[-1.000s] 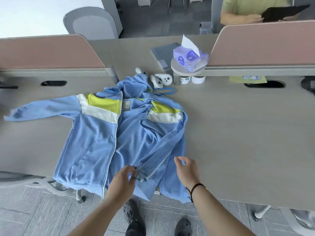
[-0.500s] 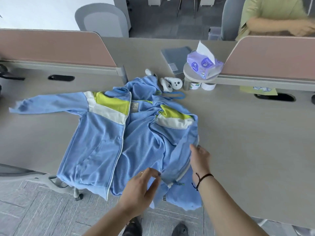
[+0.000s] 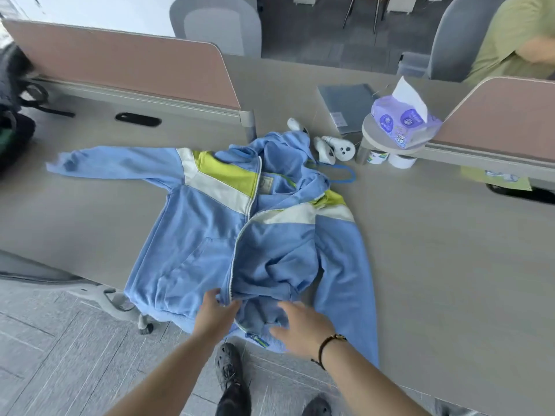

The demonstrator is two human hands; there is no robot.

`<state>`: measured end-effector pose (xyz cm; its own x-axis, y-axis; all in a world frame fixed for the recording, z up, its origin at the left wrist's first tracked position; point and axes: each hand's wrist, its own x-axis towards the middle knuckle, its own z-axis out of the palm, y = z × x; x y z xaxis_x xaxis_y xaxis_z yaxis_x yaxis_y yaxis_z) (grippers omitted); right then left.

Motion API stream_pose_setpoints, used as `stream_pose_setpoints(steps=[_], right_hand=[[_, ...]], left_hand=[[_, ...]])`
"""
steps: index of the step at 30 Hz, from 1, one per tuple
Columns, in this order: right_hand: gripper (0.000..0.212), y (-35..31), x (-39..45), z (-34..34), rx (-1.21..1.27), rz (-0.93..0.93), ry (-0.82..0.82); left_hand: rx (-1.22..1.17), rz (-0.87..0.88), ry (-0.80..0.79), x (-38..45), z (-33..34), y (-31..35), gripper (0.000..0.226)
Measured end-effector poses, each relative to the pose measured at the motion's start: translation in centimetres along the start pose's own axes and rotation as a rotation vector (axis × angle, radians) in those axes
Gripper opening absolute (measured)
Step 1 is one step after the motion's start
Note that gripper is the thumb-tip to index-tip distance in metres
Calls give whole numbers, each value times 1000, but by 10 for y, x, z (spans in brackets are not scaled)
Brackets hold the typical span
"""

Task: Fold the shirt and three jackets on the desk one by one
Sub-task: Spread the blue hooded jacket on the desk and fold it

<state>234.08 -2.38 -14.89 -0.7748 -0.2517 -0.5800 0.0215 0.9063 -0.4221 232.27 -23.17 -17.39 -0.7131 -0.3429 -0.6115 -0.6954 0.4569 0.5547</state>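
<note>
Light-blue hooded fabric jacket (image 3: 210,235) with lime-green and white chest bands, lying front-up on the grey table (image 3: 450,250). Its hem hangs just over the near table edge. One sleeve stretched flat toward the left side of the view; the other lies straight down along the right side of the body. Zip partly open; the right front panel is bunched and rumpled over the lower middle. Hood crumpled at the far end, blue drawstring loop trailing beside it.

Left hand (image 3: 214,315): at the hem by the zip line, thumb and fingers pinching the edge of the bunched front panel. Right hand (image 3: 300,328): fingers spread and fairly straight, lying flat on the loose hem fabric just right of the left one, gripping nothing; somewhat motion-blurred. Dark bracelet on that wrist.

Beyond the hood: two white handheld controllers (image 3: 333,148), touching or nearly touching the hood fabric. Near them, a purple tissue pack (image 3: 402,121) with a white sheet sticking up, sitting on a small round grey stand. Two small white tubs (image 3: 390,159) under the stand. A flat grey folder (image 3: 345,106) lies behind. Brownish-pink divider panels (image 3: 120,58) run across the far side of the table. A seated person in a green top (image 3: 516,40) at upper right, partly cut off. Dark shoes on tiled floor below.
</note>
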Motion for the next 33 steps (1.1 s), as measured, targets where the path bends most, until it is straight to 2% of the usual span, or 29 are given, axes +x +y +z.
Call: stream_pose_setpoints(steps=[2, 5, 7, 9, 10, 12, 13, 15, 16, 17, 18, 20, 21, 22, 25, 27, 30, 33], right_hand=[[52, 24, 0, 10, -78, 23, 63], [43, 51, -3, 27, 22, 161, 208], [41, 66, -10, 35, 107, 317, 339], [53, 76, -16, 44, 56, 388, 357], [62, 79, -18, 48, 9, 416, 318], [72, 82, -20, 52, -21, 450, 244], [74, 84, -19, 53, -15, 453, 225], [72, 92, -18, 50, 21, 472, 211], [70, 97, -19, 48, 38, 486, 209], [69, 104, -21, 46, 46, 502, 207], [69, 111, -24, 43, 46, 515, 211], [73, 130, -32, 39, 24, 521, 229], [74, 139, -37, 37, 11, 519, 240], [74, 148, -42, 35, 9, 525, 246], [72, 164, -54, 33, 99, 601, 268], [69, 164, -57, 32, 94, 654, 295], [62, 154, -56, 30, 80, 658, 359], [55, 146, -52, 36, 277, 633, 429]], left_hand=[[88, 46, 37, 2, 7, -7, 35], [159, 78, 100, 3, 12, -1, 19], [144, 102, 124, 4, 15, 4, 24], [-38, 88, 74, 0, 10, 13, 38], [-236, 50, 2, -4, 4, 19, 41], [-700, -60, -279, -9, -3, 25, 36], [-830, -102, -417, -11, -10, 26, 35], [-846, -125, -623, -14, -25, 25, 37], [-762, -118, -669, -12, -32, 20, 37], [-598, -107, -647, -9, -37, 14, 35], [-346, -74, -568, -4, -42, 8, 32], [163, 20, -308, 8, -47, -10, 21], [299, 50, -210, 12, -50, -18, 14], [379, 61, -146, 11, -52, -24, 12], [513, 131, -12, 3, -49, -34, 43], [527, 231, 46, -10, -39, -29, 52], [634, 431, 92, -34, -15, -16, 63], [746, 570, 60, -60, 11, 4, 64]])
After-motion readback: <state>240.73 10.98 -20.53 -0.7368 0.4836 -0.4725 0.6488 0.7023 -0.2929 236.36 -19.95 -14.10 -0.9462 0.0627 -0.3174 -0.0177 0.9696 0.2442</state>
